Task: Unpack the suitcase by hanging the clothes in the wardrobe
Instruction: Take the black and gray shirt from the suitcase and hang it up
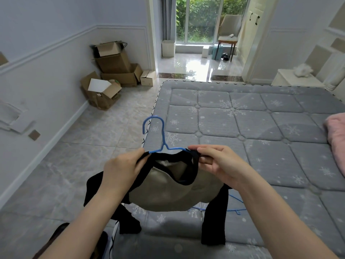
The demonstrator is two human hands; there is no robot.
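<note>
Pale walls with a moulded rail surround a floor of glossy marbled tiles (89, 150), and a doorway opens onto a bright room with tall windows and green leaves outside. Several brown cardboard boxes (113, 71), some with open flaps, are stacked in the left corner. On the right lies a bed with a grey quilted mattress (252, 118), stitched in squares and printed with white snowflakes; a pink fluffy cloth (336, 135) lies at its right edge.

Above the near corner of the mattress, both hands hold up a garment (168, 193) with a beige body, a black neckline and long black sleeves that hang down soft and limp. A thin blue hanger (158, 135) of wire shape is inside the neckline, its round hook pointing up. The left hand (121, 171) pinches the black collar edge over the left arm of the hanger, so its grip is closed on the garment. The right hand (218, 163) pinches the collar at the right arm of the hanger, fingers curled around the fabric. Another blue hanger (235, 206) lies flat on the mattress, partly hidden behind the right sleeve.
</note>
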